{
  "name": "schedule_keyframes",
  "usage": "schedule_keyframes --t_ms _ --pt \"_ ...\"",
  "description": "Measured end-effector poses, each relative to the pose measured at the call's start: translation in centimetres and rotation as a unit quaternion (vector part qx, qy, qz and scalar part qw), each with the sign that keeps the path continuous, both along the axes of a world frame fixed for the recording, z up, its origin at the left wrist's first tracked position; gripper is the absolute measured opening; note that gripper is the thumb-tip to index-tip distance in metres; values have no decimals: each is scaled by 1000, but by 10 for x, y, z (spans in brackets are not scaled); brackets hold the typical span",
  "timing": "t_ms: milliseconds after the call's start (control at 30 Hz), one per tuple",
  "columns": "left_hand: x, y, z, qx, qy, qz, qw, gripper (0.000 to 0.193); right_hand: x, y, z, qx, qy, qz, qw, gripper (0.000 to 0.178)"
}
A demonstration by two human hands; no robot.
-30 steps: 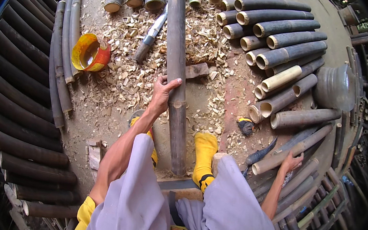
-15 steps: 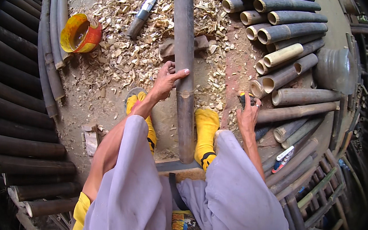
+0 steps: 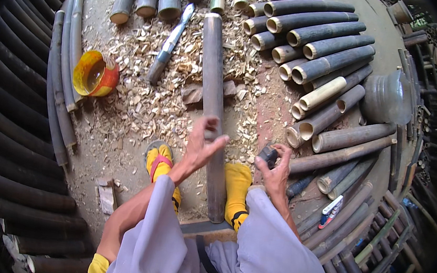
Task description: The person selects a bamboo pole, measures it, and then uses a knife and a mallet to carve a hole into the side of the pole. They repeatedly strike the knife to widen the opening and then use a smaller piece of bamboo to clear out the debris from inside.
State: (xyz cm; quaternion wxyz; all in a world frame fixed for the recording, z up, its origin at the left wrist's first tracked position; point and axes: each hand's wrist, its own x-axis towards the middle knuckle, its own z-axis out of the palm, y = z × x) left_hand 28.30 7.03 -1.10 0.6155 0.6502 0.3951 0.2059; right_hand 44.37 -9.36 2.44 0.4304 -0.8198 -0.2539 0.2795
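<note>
A dark bamboo pole lies lengthwise before me, its near end between my feet and its middle over a brown block. Above the pole's nearer half is my left hand, slightly blurred, its fingers apart and nothing in them. My right hand grips a small black tape measure, just right of the pole. A long blade with a dark handle rests on the wood shavings to the left of the pole.
Cut bamboo tubes are piled at the right, near a clear plastic jar. Dark bamboo lengths line the left. A red-yellow bucket stands among shavings. A white-handled cutter lies at the right.
My left hand has come off the pole and opened. My right hand has brought the tape measure closer to the pole. The view has tilted up, showing more tubes at the far side.
</note>
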Motion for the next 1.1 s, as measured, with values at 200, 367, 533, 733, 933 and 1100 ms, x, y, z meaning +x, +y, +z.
schedule_keyframes --t_ms 200,367,533,733,933,1100 --pt "7 -21 34 -324 -11 -103 940 51 -29 41 17 59 72 245 965 67" --pt "-8 -27 27 -182 32 -130 974 34 -21 32 9 -36 159 303 939 59" --pt "-20 -35 24 -100 89 -260 956 27 2 -20 -7 92 196 187 958 28" --pt "-51 -15 2 -241 91 -196 946 29 55 -85 -12 64 39 -220 973 26" --pt "16 56 13 -424 -63 39 903 29 84 -188 -84 -311 -226 -152 911 55" --pt "57 133 6 -455 -111 75 881 29 96 -172 -99 -238 -128 -282 920 67"
